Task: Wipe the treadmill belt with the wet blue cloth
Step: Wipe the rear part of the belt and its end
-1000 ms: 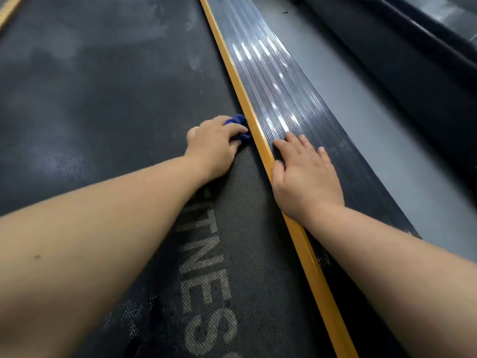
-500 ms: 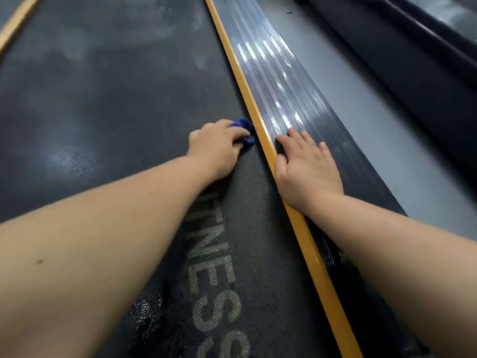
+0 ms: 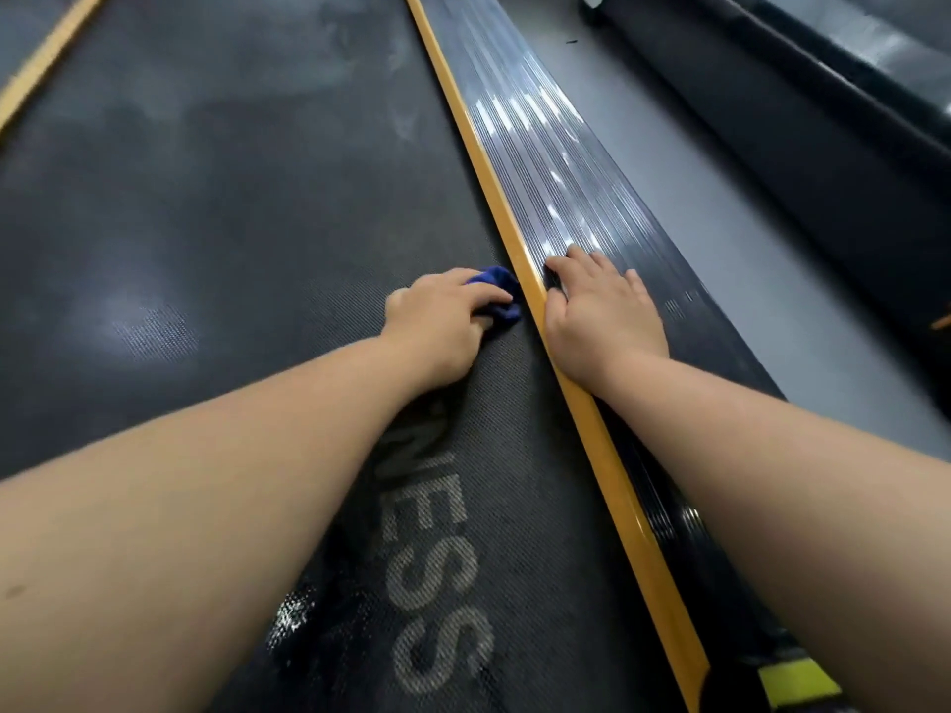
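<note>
- Fingers point(image 3: 486, 300) of the left hand point(image 3: 437, 321) are curling round the blue cloth point(image 3: 498, 293) and bunching it into a small wad, so that hand is definitely gripping it
- the cloth is sitting on the treadmill belt point(image 3: 206, 208), right at the belt's right-hand edge, just beside the yellow strip point(image 3: 592, 419); can't tell if it's actually touching the strip
- only a bit of blue is poking out past the knuckles and thumb, the rest is hiding under the palm
- the right hand point(image 3: 604, 321) is lying flat with its fingers point(image 3: 592, 265) pretty much straight and a little spread, holding nothing, just pressing on the ribbed side rail point(image 3: 556, 162) on the other side of the strip
- its thumb is lying along the strip's edge, and the wrist is crossing over the strip
- both bare forearms are reaching in from the bottom of the shot, the left one over the belt and the right one over the rail
- grey lettering point(image 3: 437, 584) is showing on the belt next to the left forearm, reading "NESS", with the earlier letters partly covered by the arm
- further up, the belt is looking patchy, with pale hazy smears and a shiny spot or two
- the rail is catching bright white reflections just ahead of the right fingertips
- a second yellow strip point(image 3: 46, 64) is running along the belt's far left edge
- grey floor point(image 3: 772, 259) is showing to the right of the rail, with a long dark machine part point(image 3: 823, 126) lying beyond it
- a yellow-green sticker point(image 3: 795, 684) is peeking in at the bottom right
</note>
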Demonstrator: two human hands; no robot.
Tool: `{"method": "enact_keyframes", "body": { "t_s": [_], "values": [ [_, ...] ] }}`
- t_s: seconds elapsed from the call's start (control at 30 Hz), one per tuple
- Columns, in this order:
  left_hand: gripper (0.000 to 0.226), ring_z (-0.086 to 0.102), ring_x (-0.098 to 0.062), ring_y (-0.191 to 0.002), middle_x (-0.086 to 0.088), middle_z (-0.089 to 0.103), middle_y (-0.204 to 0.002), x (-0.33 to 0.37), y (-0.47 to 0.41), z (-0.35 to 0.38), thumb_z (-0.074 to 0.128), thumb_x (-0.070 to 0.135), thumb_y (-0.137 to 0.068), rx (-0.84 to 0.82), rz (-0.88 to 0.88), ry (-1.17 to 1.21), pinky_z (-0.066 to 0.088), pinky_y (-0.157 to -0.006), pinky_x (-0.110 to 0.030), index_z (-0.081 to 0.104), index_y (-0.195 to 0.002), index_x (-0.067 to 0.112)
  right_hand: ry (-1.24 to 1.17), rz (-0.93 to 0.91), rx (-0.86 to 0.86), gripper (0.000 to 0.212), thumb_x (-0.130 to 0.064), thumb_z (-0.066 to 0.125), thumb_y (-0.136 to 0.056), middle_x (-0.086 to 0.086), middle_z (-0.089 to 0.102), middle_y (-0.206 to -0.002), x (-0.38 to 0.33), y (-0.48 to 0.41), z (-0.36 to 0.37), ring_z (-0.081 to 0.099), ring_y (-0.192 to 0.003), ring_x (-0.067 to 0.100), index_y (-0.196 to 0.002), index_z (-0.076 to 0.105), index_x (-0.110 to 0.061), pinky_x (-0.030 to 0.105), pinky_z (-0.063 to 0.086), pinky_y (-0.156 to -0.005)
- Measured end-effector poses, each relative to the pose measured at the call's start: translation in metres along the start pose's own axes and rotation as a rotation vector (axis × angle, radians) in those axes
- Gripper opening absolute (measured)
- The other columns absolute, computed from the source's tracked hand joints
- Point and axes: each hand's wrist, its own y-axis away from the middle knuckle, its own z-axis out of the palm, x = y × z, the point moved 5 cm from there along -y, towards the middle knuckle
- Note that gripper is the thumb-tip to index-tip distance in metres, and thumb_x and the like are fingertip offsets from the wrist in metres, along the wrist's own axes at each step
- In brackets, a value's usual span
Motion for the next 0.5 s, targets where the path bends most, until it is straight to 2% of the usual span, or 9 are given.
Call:
{"method": "enact_keyframes", "body": {
  "t_s": [0.17,0.27,0.33,0.4,0.5],
  "values": [
    [0.033,0.039,-0.012,-0.129,0.022,0.044,-0.14,0.042,0.097,0.011,0.051,0.038,-0.09,-0.112,0.224,0.079,0.028,-0.105,-0.041,0.059,-0.121,0.047,0.012,0.006,-0.047,0.047,-0.025,0.03,-0.097,-0.001,0.022,-0.156,-0.002,0.002,-0.001,0.013,-0.145,0.019,-0.144,0.033,-0.025,0.042,0.005,-0.118],
    [0.036,0.046,-0.012,-0.125,0.021,0.048,-0.138,0.043,0.159,0.005,0.041,0.044,-0.086,-0.116,0.273,0.145,0.031,-0.099,-0.041,0.06,-0.117,0.049,-0.086,-0.038,-0.084,0.045,-0.02,0.032,-0.098,-0.001,0.03,-0.152,-0.004,0.028,-0.012,0.021,-0.142,0.02,-0.142,0.038,-0.021,0.038,0.014,-0.116],
    [0.035,0.052,-0.018,-0.12,0.016,0.053,-0.135,0.038,0.163,0.003,0.044,0.041,-0.087,-0.099,0.301,0.104,0.038,-0.095,-0.043,0.06,-0.117,0.047,-0.101,-0.049,-0.086,0.045,-0.019,0.034,-0.097,-0.003,0.033,-0.151,-0.001,0.063,-0.015,0.025,-0.141,0.019,-0.141,0.041,-0.021,0.036,0.015,-0.116],
    [0.036,0.047,-0.018,-0.124,0.016,0.048,-0.14,0.035,0.136,0.003,0.051,0.031,-0.091,-0.106,0.229,0.054,0.035,-0.099,-0.04,0.057,-0.123,0.046,-0.109,-0.037,-0.028,0.044,-0.017,0.036,-0.097,-0.004,0.034,-0.151,0.003,0.09,-0.017,0.024,-0.142,0.016,-0.14,0.044,-0.022,0.034,0.015,-0.116],
    [0.038,0.037,-0.017,-0.13,0.018,0.041,-0.144,0.023,0.082,-0.004,0.05,0.027,-0.095,-0.022,-0.076,0.044,0.029,-0.102,-0.038,0.054,-0.126,0.047,-0.145,-0.005,0.014,0.038,-0.014,0.04,-0.095,-0.002,0.046,-0.14,0.0,0.096,-0.021,0.037,-0.131,0.017,-0.129,0.053,-0.02,0.027,0.03,-0.102]
  ]
}}
